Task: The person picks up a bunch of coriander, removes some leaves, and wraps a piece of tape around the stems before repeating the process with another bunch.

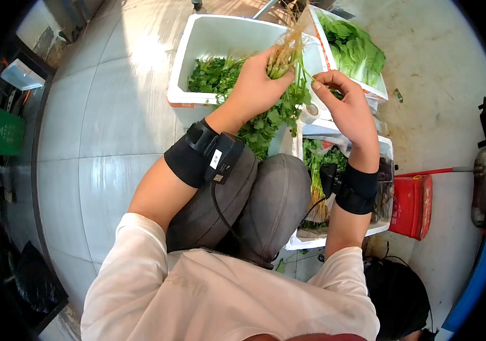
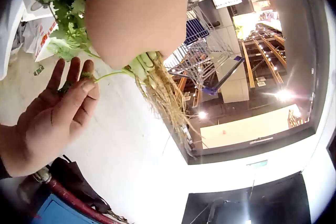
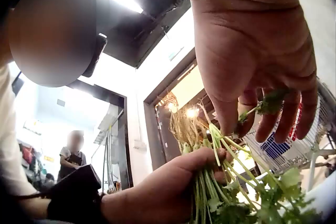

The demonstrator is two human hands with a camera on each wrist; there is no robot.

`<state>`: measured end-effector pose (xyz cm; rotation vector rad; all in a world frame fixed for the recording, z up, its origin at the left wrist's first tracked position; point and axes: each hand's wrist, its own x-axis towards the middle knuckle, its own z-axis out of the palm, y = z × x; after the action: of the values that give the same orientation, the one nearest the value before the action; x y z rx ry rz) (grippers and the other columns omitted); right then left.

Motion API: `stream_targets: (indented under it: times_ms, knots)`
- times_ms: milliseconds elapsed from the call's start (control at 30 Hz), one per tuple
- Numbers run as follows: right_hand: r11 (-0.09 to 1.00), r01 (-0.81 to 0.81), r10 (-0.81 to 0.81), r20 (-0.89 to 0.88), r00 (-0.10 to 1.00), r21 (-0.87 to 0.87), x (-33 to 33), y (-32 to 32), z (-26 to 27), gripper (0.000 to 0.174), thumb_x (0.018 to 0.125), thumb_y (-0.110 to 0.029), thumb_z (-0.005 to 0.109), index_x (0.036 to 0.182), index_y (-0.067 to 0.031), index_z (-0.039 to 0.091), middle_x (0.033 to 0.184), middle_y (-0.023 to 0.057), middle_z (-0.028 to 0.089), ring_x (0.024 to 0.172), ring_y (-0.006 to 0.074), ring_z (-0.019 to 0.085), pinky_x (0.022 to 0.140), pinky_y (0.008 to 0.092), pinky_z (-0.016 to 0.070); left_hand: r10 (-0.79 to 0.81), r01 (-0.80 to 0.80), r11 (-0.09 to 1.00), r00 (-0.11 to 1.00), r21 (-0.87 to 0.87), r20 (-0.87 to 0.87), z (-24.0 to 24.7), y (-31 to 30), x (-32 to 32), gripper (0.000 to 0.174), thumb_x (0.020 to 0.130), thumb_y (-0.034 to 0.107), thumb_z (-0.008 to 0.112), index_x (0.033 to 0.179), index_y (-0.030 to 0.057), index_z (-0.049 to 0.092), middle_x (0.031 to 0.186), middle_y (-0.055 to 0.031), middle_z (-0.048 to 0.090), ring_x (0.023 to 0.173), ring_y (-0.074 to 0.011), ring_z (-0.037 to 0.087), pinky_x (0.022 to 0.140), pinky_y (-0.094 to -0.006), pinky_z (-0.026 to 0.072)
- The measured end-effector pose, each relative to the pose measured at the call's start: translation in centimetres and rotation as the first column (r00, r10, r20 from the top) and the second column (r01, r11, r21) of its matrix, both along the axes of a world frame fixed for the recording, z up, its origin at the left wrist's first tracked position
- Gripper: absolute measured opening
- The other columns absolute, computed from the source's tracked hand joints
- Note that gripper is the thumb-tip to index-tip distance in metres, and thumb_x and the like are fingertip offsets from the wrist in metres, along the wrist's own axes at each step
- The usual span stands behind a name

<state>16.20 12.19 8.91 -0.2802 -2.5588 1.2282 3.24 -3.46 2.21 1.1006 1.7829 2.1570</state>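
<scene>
Head view of a seated person working over three white foam boxes. The left hand [image 1: 256, 84] has its fingers wrapped round one bunch of leafy herbs [image 1: 277, 65], roots up, leaves hanging past the near right corner of the herb box [image 1: 223, 35]. The right hand [image 1: 350, 111], just beside it, pinches one thin stem [image 2: 111, 74] between thumb and fingers.

The person's knees sit close to the boxes' near side. Pale tiled floor [image 1: 118, 133] stretches left of them, giving room that way; on the right, the second box [image 1: 300, 241], holding rooted greens [image 1: 318, 187], lies beneath the right forearm, with one red bucket [image 1: 413, 207] just beyond its edge. The third box [image 1: 320, 42], farther back, holds lettuce [image 1: 362, 57].

A white label [image 1: 216, 158] on the left wrist strap [image 1: 194, 150] and pale marks on a green bin [image 1: 4, 132] are too small to read. The left wrist view shows one shopping cart [image 2: 207, 58].
</scene>
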Motion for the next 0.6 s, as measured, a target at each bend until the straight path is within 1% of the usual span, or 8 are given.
stream_targets:
  times_ms: [33, 67, 133, 233, 367, 400, 533, 600]
  knots:
    - [0.993, 0.050, -0.040, 0.099, 0.994, -0.108, 0.1, -0.3, 0.4, 0.021, 0.099, -0.020, 0.069, 0.109, -0.0014, 0.069, 0.098, 0.0032, 0.068, 0.089, 0.0118, 0.065, 0.076, 0.0272, 0.0518, -0.002, 0.002, 1.000, 1.000, 0.004, -0.003, 0.1, -0.1, 0.0, 0.028, 0.096, 0.014, 0.069, 0.120, -0.0014, 0.067, 0.104, -0.0056, 0.074, 0.093, -0.0118, 0.064, 0.084, -0.0290, 0.0518]
    - [0.993, 0.053, -0.043, 0.098, 0.994, -0.104, 0.2, -0.3, 0.3, 0.021, 0.099, -0.020, 0.069, 0.109, -0.0014, 0.069, 0.098, 0.0032, 0.068, 0.089, 0.0118, 0.065, 0.076, 0.0272, 0.0518, -0.072, 0.070, 0.997, 0.994, 0.029, 0.085, 0.1, -0.1, 0.0, 0.028, 0.096, 0.014, 0.069, 0.119, -0.0006, 0.068, 0.102, -0.0045, 0.073, 0.090, -0.0107, 0.063, 0.082, -0.0281, 0.0513]
    - [0.934, 0.013, 0.004, 0.047, 0.999, -0.357, 0.2, -0.2, -0.2, 0.021, 0.103, -0.022, 0.064, 0.113, -0.0034, 0.069, 0.098, 0.0007, 0.067, 0.087, 0.0093, 0.064, 0.074, 0.0245, 0.0513, -0.148, 0.140, 0.988, 0.975, 0.064, 0.165, 0.9, -0.5, 0.3, 0.027, 0.096, 0.014, 0.068, 0.119, 0.0002, 0.069, 0.100, -0.0034, 0.072, 0.087, -0.0096, 0.062, 0.080, -0.0271, 0.0508]
    - [0.947, 0.028, -0.004, 0.073, 0.997, -0.319, 0.3, -0.5, -0.1, 0.022, 0.104, -0.020, 0.061, 0.116, -0.0041, 0.069, 0.098, 0.0006, 0.068, 0.086, 0.0095, 0.064, 0.072, 0.0236, 0.0514, -0.175, 0.179, 0.984, 0.948, 0.008, 0.265, 1.3, -1.0, 0.8, 0.027, 0.096, 0.013, 0.067, 0.120, 0.0011, 0.069, 0.098, -0.0009, 0.070, 0.084, -0.0080, 0.060, 0.076, -0.0259, 0.0496]
    - [0.972, -0.008, 0.028, 0.083, 0.996, -0.234, 0.6, -0.6, 0.0, 0.019, 0.099, -0.010, 0.065, 0.116, -0.0027, 0.070, 0.093, -0.0017, 0.066, 0.081, 0.0060, 0.059, 0.070, 0.0228, 0.0471, -0.252, 0.229, 0.966, 0.939, 0.122, 0.233, 0.3, -0.4, 0.5, 0.029, 0.095, 0.010, 0.065, 0.122, -0.0002, 0.067, 0.098, -0.0004, 0.069, 0.084, -0.0088, 0.060, 0.077, -0.0266, 0.0499]
    - [0.982, -0.033, 0.029, -0.025, 0.999, -0.185, 0.5, -1.0, -0.2, 0.019, 0.095, -0.005, 0.067, 0.113, -0.0017, 0.071, 0.089, -0.0030, 0.066, 0.077, 0.0051, 0.055, 0.067, 0.0222, 0.0447, -0.270, 0.240, 0.960, 0.930, 0.145, 0.251, 0.3, -0.4, 0.4, 0.029, 0.095, 0.009, 0.065, 0.122, -0.0004, 0.067, 0.098, -0.0006, 0.069, 0.084, -0.0090, 0.060, 0.077, -0.0267, 0.0499]
    - [0.989, -0.031, 0.023, -0.057, 0.998, -0.145, 0.4, -2.1, 0.3, 0.018, 0.094, -0.004, 0.069, 0.111, -0.0014, 0.071, 0.086, -0.0017, 0.066, 0.077, 0.0067, 0.058, 0.067, 0.0234, 0.0477, -0.291, 0.230, 0.947, 0.910, 0.225, 0.295, -0.1, -0.1, 0.3, 0.026, 0.089, 0.007, 0.064, 0.115, 0.0002, 0.067, 0.088, -0.0017, 0.067, 0.081, -0.0106, 0.061, 0.075, -0.0282, 0.0489]
    - [1.000, -0.023, 0.024, -0.068, 0.997, 0.014, 0.4, -2.7, 0.5, 0.020, 0.092, -0.004, 0.070, 0.113, -0.0010, 0.070, 0.083, 0.0007, 0.065, 0.077, 0.0089, 0.060, 0.069, 0.0259, 0.0518, -0.392, 0.297, 0.911, 0.840, 0.287, 0.375, -0.1, 0.0, 0.1, 0.032, 0.093, 0.005, 0.062, 0.125, -0.0005, 0.064, 0.103, -0.0036, 0.068, 0.088, -0.0122, 0.061, 0.080, -0.0291, 0.0530]
